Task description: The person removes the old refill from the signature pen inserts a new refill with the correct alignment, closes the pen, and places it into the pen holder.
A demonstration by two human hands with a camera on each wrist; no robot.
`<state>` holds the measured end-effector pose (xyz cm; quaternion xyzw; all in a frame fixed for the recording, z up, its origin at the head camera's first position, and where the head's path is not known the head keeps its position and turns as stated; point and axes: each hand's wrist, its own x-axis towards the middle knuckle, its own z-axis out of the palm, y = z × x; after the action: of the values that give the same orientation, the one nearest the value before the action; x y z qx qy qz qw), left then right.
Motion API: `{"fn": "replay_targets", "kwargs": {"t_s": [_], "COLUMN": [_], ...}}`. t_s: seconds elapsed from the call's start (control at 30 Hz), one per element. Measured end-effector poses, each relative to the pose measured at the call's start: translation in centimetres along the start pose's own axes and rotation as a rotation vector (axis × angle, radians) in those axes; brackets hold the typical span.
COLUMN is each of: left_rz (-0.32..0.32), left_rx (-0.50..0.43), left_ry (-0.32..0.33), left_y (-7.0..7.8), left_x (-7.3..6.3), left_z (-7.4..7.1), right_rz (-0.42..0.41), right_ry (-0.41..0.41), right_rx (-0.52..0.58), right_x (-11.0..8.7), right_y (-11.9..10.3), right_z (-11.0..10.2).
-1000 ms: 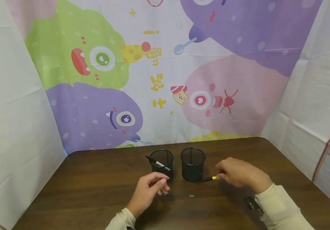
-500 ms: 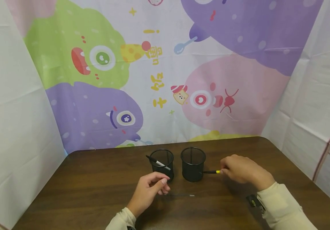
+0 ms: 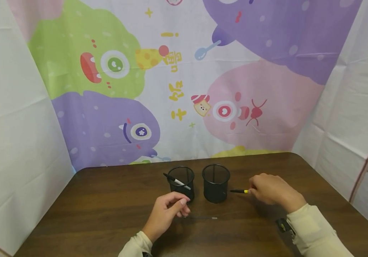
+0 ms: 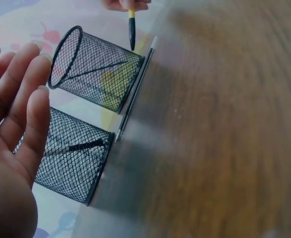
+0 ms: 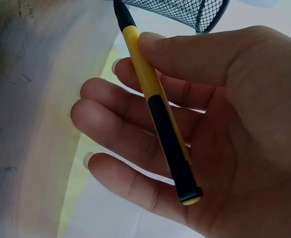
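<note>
My right hand (image 3: 272, 189) pinches a yellow-and-black pen (image 5: 146, 82) between thumb and index finger. Its black tip points left toward the right mesh pen cup (image 3: 215, 187), with a small gap between them in the head view. My left hand (image 3: 168, 212) hovers with loosely bent fingers, holding nothing, in front of the left mesh pen cup (image 3: 187, 192). A black-and-white pen (image 3: 177, 181) leans in that left cup. On the table in front of the cups lies a thin pen refill (image 4: 135, 91), partly behind my left fingers in the head view.
Both black cups stand upright side by side on the dark wooden table (image 3: 107, 210). A cartoon-printed cloth (image 3: 184, 139) hangs behind the table's far edge. White cloth walls (image 3: 20, 117) flank it on both sides.
My right hand has shifted right and slightly away from me, carrying the pen. The pen's tip has drawn clear of the right cup's side. My left hand stays in place.
</note>
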<state>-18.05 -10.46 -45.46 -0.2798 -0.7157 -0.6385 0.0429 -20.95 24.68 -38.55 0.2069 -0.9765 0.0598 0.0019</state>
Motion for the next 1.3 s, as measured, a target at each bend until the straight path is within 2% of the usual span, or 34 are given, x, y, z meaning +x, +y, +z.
{"fn": "replay_targets", "kwargs": {"t_s": [0.37, 0.6, 0.8, 1.03, 1.3], "left_rz": [0.002, 0.014, 0.026, -0.003, 0.017], "left_rx": [0.027, 0.019, 0.001, -0.007, -0.003], "left_ry": [-0.008, -0.014, -0.014, -0.028, -0.02], "left_y": [-0.2, -0.3, -0.2, -0.3, -0.1], "left_x": [0.0, 0.0, 0.1, -0.1, 0.1], "left_z": [-0.1, -0.2, 0.0, 0.3, -0.1], "right_rz": [0.062, 0.073, 0.096, 0.107, 0.111], "right_ry": [-0.064, -0.105, -0.11, -0.13, -0.145], "right_rx": [-0.01, -0.017, -0.021, -0.008, -0.018], "right_x": [-0.1, 0.0, -0.2, -0.3, -0.1], "right_y": [0.2, 0.3, 0.4, 0.4, 0.3], "right_z": [0.2, 0.6, 0.5, 0.7, 1.0]}}
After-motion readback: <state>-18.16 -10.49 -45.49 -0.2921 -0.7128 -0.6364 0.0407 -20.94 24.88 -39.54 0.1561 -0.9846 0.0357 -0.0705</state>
